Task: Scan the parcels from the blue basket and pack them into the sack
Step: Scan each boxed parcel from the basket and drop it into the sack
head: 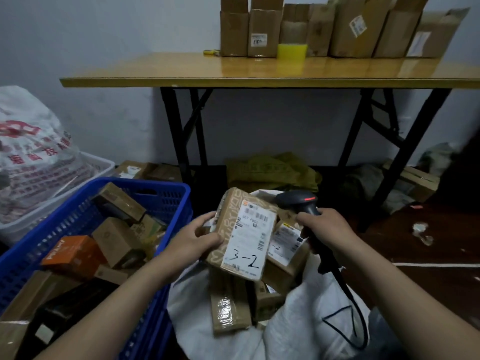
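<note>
Over the white woven sack (293,320) our left hand (194,239) gripped a brown cardboard parcel (244,235); at three o'clock, our right hand (324,227) gripped a black handheld scanner (298,201).

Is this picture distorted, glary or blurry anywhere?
Head view: the wide-angle lens tilts the brown cardboard boxes outward; the glossy yellow tabletop mirrors them; the floor beneath is dim; the white parcel label marked 3-2 is sharp, the frame corners soft.
</note>
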